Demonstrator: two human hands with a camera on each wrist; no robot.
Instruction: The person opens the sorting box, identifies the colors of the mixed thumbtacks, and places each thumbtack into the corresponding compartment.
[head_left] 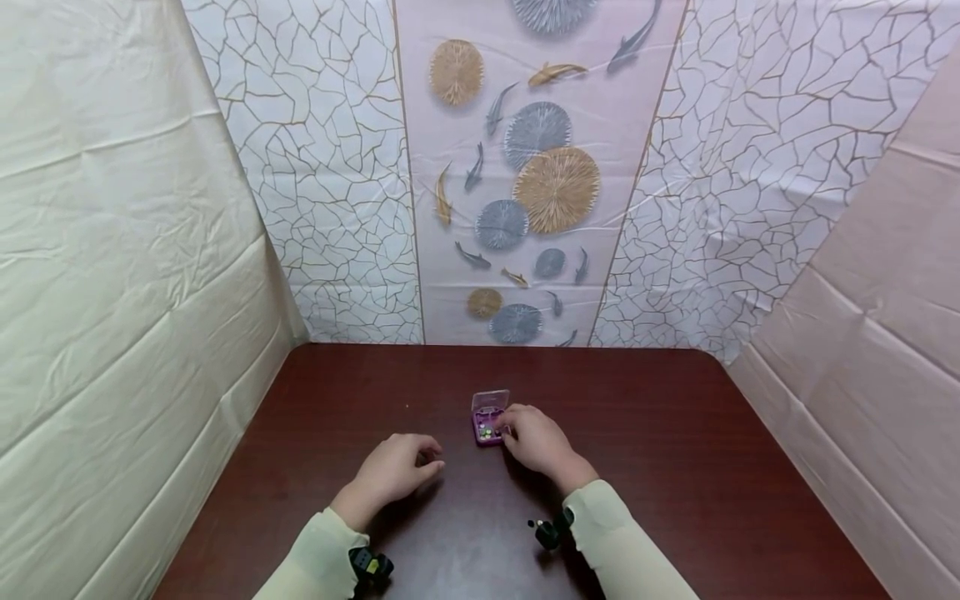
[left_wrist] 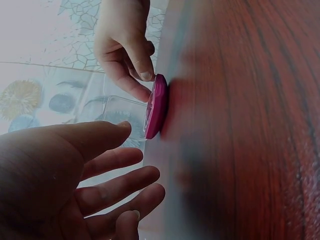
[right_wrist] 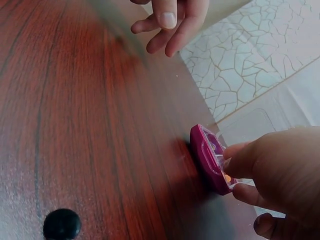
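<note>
A small magenta pill box lies on the table with its clear lid raised at the back. Inside are several small pills, some green or pale; one orange pill shows in the right wrist view. My right hand reaches over the box's right side, thumb and index fingertips down in a compartment. Whether they pinch a pill is hidden. To the left of the box, my left hand hovers apart from it, fingers loosely bent and nothing held, as the left wrist view also shows.
A dark red-brown wooden table carries the box. A tiny pale speck lies left of the box. Patterned cloth hangs behind the table's far edge, with plain cloths at both sides. Each wrist wears a small black device.
</note>
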